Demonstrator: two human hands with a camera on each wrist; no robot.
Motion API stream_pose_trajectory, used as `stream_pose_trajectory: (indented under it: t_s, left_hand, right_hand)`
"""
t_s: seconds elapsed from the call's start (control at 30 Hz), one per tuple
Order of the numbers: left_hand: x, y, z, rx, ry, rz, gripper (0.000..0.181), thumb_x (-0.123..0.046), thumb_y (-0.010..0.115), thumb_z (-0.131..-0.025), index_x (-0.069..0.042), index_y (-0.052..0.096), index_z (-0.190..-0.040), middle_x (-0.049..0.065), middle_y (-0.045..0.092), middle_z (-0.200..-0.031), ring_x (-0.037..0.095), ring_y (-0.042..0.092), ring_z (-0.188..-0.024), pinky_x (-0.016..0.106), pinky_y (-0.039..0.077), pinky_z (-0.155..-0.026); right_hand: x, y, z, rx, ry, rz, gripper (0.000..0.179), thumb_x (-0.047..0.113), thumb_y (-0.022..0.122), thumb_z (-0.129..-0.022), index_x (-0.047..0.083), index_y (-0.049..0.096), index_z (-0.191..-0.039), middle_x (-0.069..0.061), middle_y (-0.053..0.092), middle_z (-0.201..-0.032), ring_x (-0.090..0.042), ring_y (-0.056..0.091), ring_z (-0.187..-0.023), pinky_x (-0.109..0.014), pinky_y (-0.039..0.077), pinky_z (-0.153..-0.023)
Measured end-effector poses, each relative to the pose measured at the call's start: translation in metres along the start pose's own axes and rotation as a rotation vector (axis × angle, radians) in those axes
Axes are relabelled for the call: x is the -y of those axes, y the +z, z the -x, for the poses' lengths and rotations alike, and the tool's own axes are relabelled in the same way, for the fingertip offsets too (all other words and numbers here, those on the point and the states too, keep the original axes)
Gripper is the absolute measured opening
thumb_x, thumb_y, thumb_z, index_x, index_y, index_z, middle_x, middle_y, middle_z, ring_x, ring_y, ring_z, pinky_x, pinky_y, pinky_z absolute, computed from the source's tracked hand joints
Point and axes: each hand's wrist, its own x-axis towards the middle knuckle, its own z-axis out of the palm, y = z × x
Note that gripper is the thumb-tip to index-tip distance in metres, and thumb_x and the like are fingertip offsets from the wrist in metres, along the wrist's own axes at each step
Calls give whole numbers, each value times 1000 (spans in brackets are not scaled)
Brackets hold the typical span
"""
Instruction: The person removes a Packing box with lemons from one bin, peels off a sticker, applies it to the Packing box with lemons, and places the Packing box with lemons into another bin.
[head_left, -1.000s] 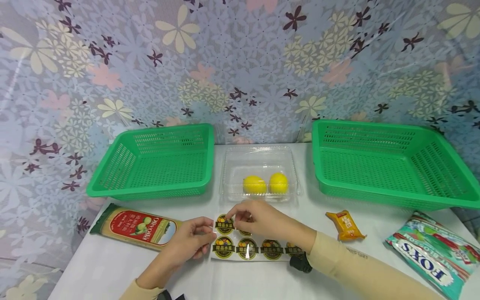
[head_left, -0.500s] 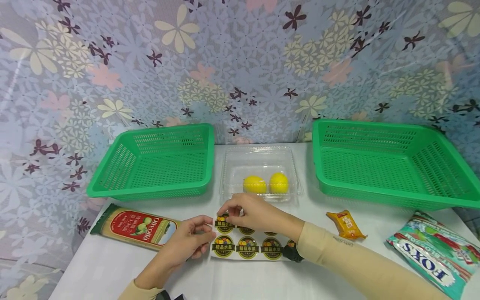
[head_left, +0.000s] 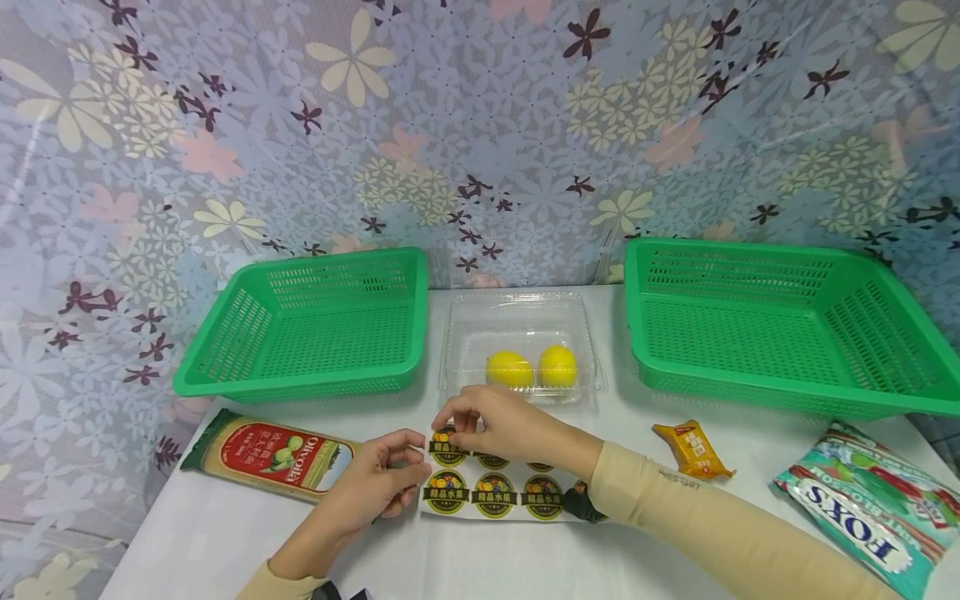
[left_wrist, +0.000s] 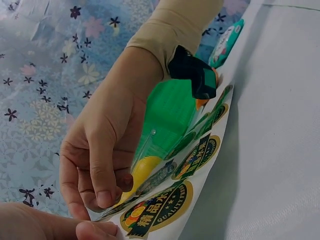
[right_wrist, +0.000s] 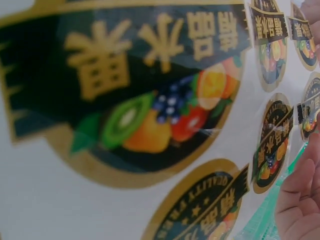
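A white sheet of round black-and-gold fruit stickers (head_left: 470,477) lies on the table, its left end raised in the left wrist view. My left hand (head_left: 381,481) pinches the sheet's left edge between thumb and fingers. At the upper left corner, my right hand (head_left: 501,423) has its thumb and index finger on the corner sticker (head_left: 448,452), the other fingers curled; the exact contact is partly hidden. That hand (left_wrist: 107,135) also shows in the left wrist view, above a near sticker (left_wrist: 167,210). Large blurred stickers (right_wrist: 165,100) fill the right wrist view.
Behind the sheet is a clear plastic box (head_left: 517,312) with two lemons (head_left: 510,368). Green baskets stand left (head_left: 341,333) and right (head_left: 750,333). A spaghetti pack (head_left: 277,454) lies left; an orange packet (head_left: 692,450) and a teal FOX'S bag (head_left: 862,508) lie right.
My right hand has shifted slightly left and away from me, to the corner sticker's upper edge. The left hand stays at the sheet's left edge.
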Motion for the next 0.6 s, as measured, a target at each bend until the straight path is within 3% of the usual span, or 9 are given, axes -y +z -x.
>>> stream_pose_trajectory:
  t_s: [0.27, 0.6]
  left_hand:
    - [0, 0, 0, -6, -6, 33, 32, -10, 69, -103, 1, 57, -131, -2, 64, -91, 7, 51, -60, 17, 35, -47]
    - [2, 0, -1, -5, 0, 64, 31, -8, 67, -104, 2, 56, -131, -3, 65, -94, 5, 52, -60, 17, 36, -47]
  right_hand:
    - [2, 1, 0, -26, 11, -7, 21, 5, 77, -97, 16, 80, -114, 6, 69, -90, -3, 58, -82, -20, 55, -75]
    - [1, 1, -1, -53, 4, -15, 18, 2, 77, -95, 15, 79, -106, 6, 70, -89, -3, 58, -82, -30, 60, -79]
